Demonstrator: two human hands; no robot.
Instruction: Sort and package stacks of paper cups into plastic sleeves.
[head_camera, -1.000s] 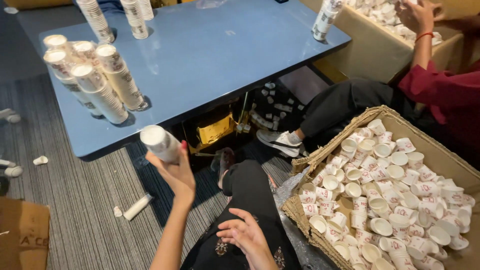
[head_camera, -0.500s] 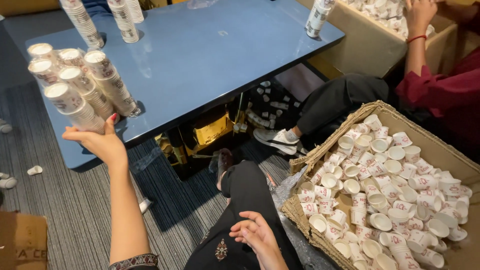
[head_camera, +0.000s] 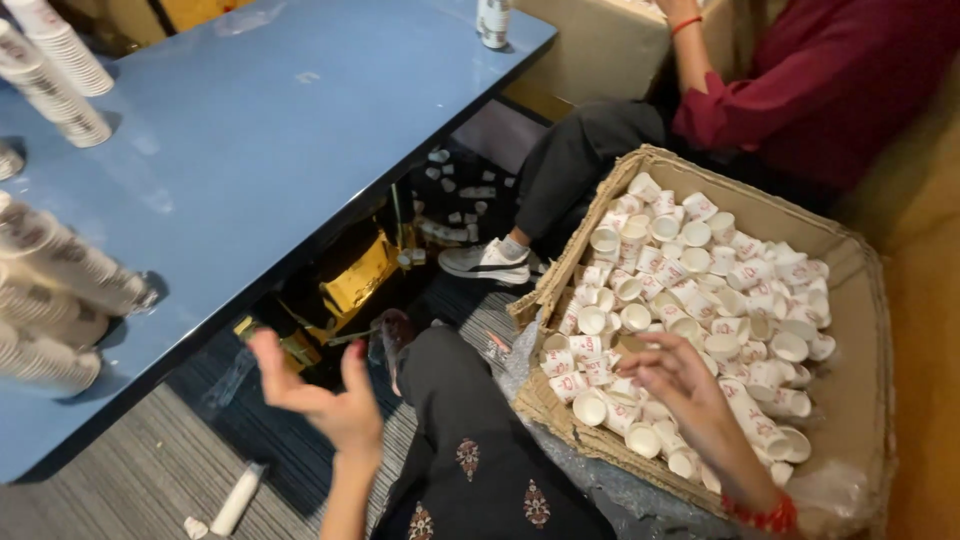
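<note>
Head view: left hand (head_camera: 330, 400), fingers spread and empty, hangs below the blue surface's (head_camera: 290, 130) near edge. Right hand (head_camera: 680, 385), grip loosely open, hovers over small paper cups (head_camera: 700, 290) heaped in the cardboard box (head_camera: 850, 330), near its front edge.

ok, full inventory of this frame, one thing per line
table: one, blue, upper left
cup stacks: several, white, lying at the table's left edge; more upright at top left
cardboard box: one, brown, right
loose paper cups: many, white with red print, in the box
fallen cup stack: one, white, on the grey carpet
gold packaging: yellow, under the table
co-worker's sleeve: dark red, top right
white shoe: one, beside the box
left hand: empty, open, below the table edge
right hand: open, over the cups
</note>
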